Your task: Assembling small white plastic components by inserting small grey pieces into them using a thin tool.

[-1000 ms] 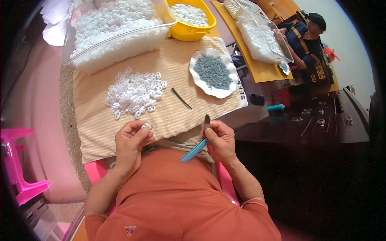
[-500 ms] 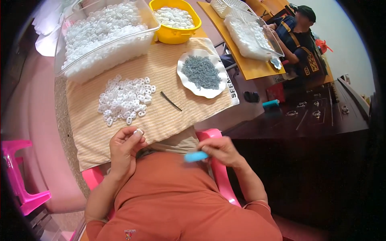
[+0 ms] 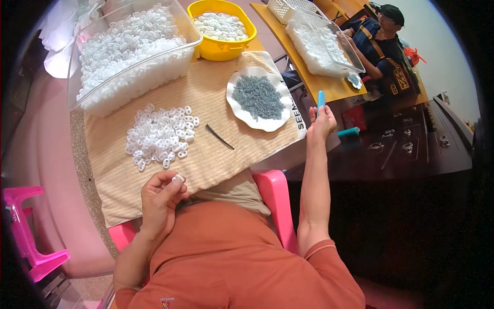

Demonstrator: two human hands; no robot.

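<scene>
The fingers [image 3: 172, 181] of the left hand [image 3: 159, 201] pinch one small white ring [image 3: 178, 178] between thumb and forefinger, close to the chest at the near edge of the worktop [image 3: 216, 154]. The right hand [image 3: 320, 122] is out to the right, its fingers closed around a blue tool [image 3: 321, 99] that stands upright above the fist.

To do this well, I judge the ring should be held by its rim with the opening left free and turned toward the tool, and the grip kept light so the plastic does not spring away.

The ring is small, white, smooth plastic. A loose heap of the same rings [image 3: 159, 135] lies on the striped cloth [image 3: 216, 139] just beyond the left hand, with a thin dark pin [image 3: 219, 137] to its right and a white plate of grey pieces [image 3: 257, 97] farther right. A clear tub [image 3: 128, 56] and a yellow bowl [image 3: 222, 28] of white parts stand at the far side.
</scene>
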